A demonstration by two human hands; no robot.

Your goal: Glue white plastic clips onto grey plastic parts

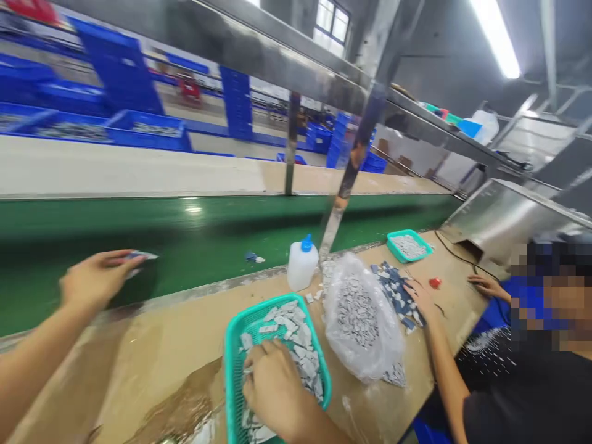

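Note:
Over the green belt at the left, my left hand (pixel 96 279) pinches a few small flat white and dark blue pieces (pixel 144 255) between thumb and fingers. My right hand (pixel 274 381) reaches down into a green plastic basket (pixel 325 370), its fingers curled among loose flat white-grey pieces (pixel 300 336). The fingertips are hidden, so whatever they grip does not show. Just behind the basket stands a white bottle with a blue cap (pixel 302 266), upright on the bench edge.
Right of the basket sits a clear plastic bag (pixel 358 317) of small grey pieces. A co-worker's hand (pixel 420 297) touches blue and white pieces (pixel 393 288) beyond it. A smaller green basket (pixel 409 246) is farther back. A metal post (pixel 354 166) rises beside the green belt (pixel 222 231).

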